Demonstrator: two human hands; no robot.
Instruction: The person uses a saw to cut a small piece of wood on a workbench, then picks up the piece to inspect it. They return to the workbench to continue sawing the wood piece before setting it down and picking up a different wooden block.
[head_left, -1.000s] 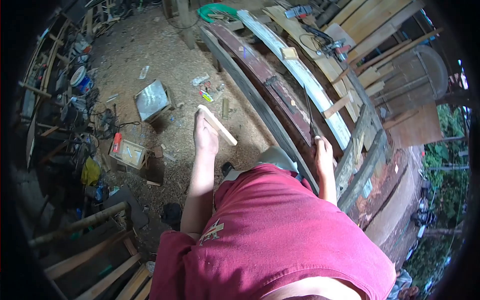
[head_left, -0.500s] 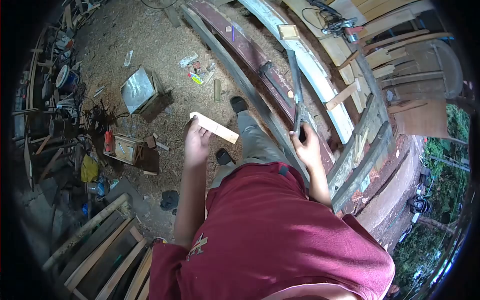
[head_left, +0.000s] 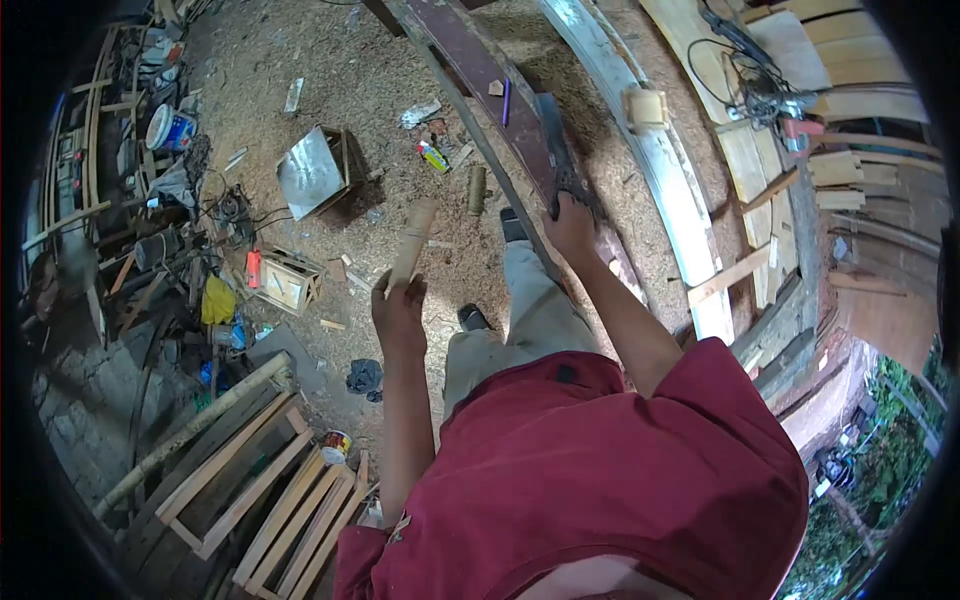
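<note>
My left hand (head_left: 400, 318) is closed around the lower end of a short, flat wooden strip (head_left: 414, 238), which points up and away over the sawdust-covered ground. To the right, my right hand (head_left: 572, 228) grips the dark handle of a handsaw (head_left: 554, 140). The saw's dark blade reaches away from me and overlaps the long maroon board (head_left: 460, 50) in this view. A purple pen-like stick (head_left: 506, 103) and a small wood offcut (head_left: 496, 88) lie on that board, just beyond the saw.
A long whitish beam (head_left: 655, 170) runs right of the board, with a small wooden block (head_left: 646, 109) on it. Left on the ground stand a metal-topped box (head_left: 312, 172) and a wooden crate (head_left: 290, 282). A yellow-and-red tube (head_left: 433, 156) lies ahead. Slatted wooden frames (head_left: 290, 515) sit lower left.
The wooden strip has swung from slanting rightward to pointing away from me. My right hand has moved up and left with the saw, bringing it over the maroon board. The camera view has shifted.
</note>
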